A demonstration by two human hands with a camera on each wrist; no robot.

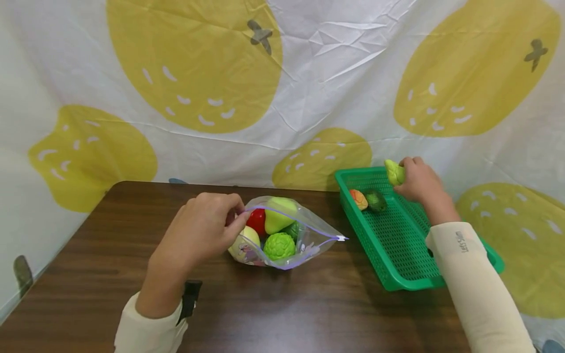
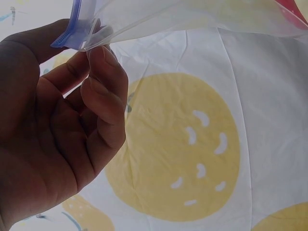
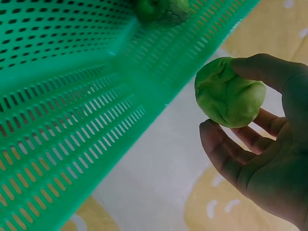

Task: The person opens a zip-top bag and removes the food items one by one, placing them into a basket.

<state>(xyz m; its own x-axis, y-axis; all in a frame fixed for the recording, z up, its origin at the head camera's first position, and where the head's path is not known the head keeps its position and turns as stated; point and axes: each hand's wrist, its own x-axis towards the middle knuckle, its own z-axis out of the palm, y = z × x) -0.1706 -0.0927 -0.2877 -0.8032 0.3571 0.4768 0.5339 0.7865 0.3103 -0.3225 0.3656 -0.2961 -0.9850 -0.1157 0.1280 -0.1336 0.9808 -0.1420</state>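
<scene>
My left hand (image 1: 205,223) pinches the left rim of a clear zip bag (image 1: 315,228) with a purple seal and white slider. The bag's mouth gapes. Inside lie a green pear (image 1: 280,215), a round leafy green vegetable (image 1: 279,246), something red (image 1: 256,222), a pale yellow piece (image 1: 250,236) and a dark green one, partly hidden. In the left wrist view, thumb and fingers meet on the bag's edge. At the right, my right hand (image 1: 421,181) holds a light green toy cabbage (image 3: 228,92) between thumb and fingers, above the far side of the green basket (image 1: 366,235).
An orange-red fruit (image 1: 359,199) and a dark green piece (image 1: 375,201) lie in the basket's far left corner. Bag and basket stand on a dark brown wooden table (image 1: 110,245). Behind hangs a white cloth (image 1: 318,93) printed with yellow fruit.
</scene>
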